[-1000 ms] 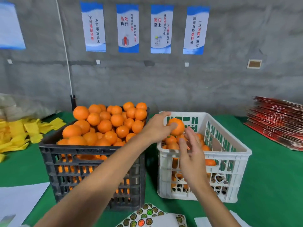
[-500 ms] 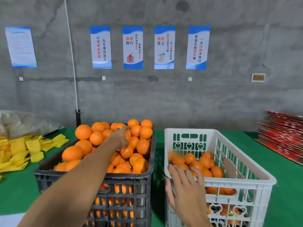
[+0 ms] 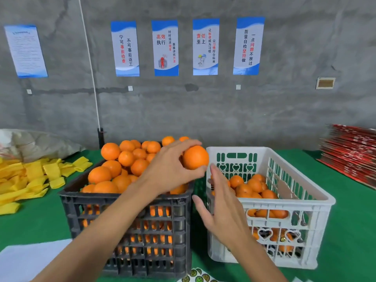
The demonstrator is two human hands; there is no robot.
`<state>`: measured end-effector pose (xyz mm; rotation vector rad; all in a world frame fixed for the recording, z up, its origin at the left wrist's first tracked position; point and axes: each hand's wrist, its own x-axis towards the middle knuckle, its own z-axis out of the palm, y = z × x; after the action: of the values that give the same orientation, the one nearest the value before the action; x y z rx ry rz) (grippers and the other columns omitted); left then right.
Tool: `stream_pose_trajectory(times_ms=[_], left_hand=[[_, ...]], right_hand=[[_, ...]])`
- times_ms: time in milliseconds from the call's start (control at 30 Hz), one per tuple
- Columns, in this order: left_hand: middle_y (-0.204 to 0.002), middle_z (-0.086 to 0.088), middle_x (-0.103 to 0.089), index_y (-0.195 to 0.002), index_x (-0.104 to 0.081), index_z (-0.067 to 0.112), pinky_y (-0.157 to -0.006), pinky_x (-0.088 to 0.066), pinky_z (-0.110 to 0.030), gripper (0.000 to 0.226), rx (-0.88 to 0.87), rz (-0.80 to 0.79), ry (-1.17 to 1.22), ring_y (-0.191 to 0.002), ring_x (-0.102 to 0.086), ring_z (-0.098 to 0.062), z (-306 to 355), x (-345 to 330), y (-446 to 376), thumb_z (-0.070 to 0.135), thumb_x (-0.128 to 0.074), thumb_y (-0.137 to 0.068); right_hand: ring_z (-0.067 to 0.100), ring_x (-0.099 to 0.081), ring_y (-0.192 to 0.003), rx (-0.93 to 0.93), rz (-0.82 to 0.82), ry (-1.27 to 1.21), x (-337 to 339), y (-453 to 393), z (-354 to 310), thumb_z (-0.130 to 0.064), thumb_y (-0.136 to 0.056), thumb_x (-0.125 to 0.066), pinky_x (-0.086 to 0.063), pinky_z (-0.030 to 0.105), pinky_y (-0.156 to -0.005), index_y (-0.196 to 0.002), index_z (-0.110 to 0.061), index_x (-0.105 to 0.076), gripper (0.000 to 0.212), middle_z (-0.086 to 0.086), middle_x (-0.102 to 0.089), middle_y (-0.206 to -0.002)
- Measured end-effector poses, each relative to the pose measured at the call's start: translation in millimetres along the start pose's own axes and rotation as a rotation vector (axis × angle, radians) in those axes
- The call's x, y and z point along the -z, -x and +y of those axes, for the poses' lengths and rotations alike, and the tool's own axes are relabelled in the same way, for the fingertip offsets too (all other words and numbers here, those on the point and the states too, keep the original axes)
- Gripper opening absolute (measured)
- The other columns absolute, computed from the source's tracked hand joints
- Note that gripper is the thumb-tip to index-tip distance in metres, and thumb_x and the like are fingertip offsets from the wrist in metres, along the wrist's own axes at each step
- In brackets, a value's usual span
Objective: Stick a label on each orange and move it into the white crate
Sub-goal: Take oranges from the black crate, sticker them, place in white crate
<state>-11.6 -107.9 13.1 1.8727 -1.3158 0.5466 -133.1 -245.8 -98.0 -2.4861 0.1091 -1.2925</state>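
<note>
— Grey concrete wall (image 3: 203,110) across the top of the frame, four blue-and-white posters (image 3: 205,46) in a row on it. What's below?

— Green tabletop (image 3: 36,224) with two crates side by side. A black crate (image 3: 126,202), left of centre, is heaped with oranges (image 3: 114,167). A white crate (image 3: 289,204), right of centre, is partly filled with more of them.

— And the hands?

— The left hand (image 3: 173,169) reaches in from the lower left and grips one orange (image 3: 195,157), fingers curled over its top and thumb under it. That orange is held in the air above the gap between the crates, by the white crate's near left corner.

— The right one?

— The right hand (image 3: 221,206) holds nothing. Its fingers are straight and spread, pointing up toward the held orange, fingertips just beneath it. I cannot tell whether they touch it.

— Anything else?

— A sticker sheet (image 3: 196,276) peeks in at the bottom edge, below the crates. Yellow foam sleeves (image 3: 30,180) lie scattered at centre left, white paper (image 3: 26,259) at lower left, and a stack of red flat cartons (image 3: 352,153) sits at the right edge.
</note>
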Motion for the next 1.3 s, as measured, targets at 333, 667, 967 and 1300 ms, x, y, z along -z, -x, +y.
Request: stream_pose_trajectory(times_ms=[333,667,967,1300], left_hand=[[-0.124,0.032,-0.057,-0.13,-0.045,0.061,-0.083,-0.057,-0.018,0.062,0.281,-0.166,0.394,-0.11,-0.064,0.001,30,-87,167,0.063,-0.079,-0.078],[-0.123,0.023,-0.061,-0.134,-0.041,0.057,-0.079,-0.057,-0.017,0.072,0.543,-0.279,0.446,-0.102,-0.068,-0.001,-16,-152,249,0.07,-0.078,-0.075],[-0.128,0.023,-0.058,-0.139,-0.034,0.061,-0.078,-0.054,-0.009,0.075,0.641,-0.208,0.491,-0.107,-0.065,0.005,-22,-160,254,0.078,-0.073,-0.077],[-0.122,0.025,-0.058,-0.142,-0.032,0.061,-0.074,-0.057,-0.014,0.08,0.646,-0.185,0.512,-0.103,-0.067,0.004,-7,-161,262,0.084,-0.07,-0.076]], right_hand=[[0.02,-0.062,-0.118,0.156,-0.151,-0.048,16,105,16,-0.051,-0.094,-0.067,-0.051,0.032,-0.093,-0.159,-0.013,-0.027,0.085,0.01,-0.059,-0.143],[-0.008,-0.035,-0.138,-0.311,-0.806,-0.297,10,194,47,-0.085,-0.072,-0.069,-0.035,0.035,-0.118,-0.144,-0.06,-0.038,0.083,-0.037,-0.041,-0.145],[-0.006,-0.015,-0.148,-0.08,-0.881,-0.169,6,192,44,-0.081,-0.077,-0.065,-0.007,0.026,-0.123,-0.144,-0.046,-0.054,0.077,-0.03,-0.027,-0.16],[0.007,-0.047,-0.116,-0.016,-0.756,-0.114,3,188,30,-0.072,-0.086,-0.062,-0.039,0.029,-0.102,-0.131,-0.035,-0.07,0.059,-0.014,-0.057,-0.124]])
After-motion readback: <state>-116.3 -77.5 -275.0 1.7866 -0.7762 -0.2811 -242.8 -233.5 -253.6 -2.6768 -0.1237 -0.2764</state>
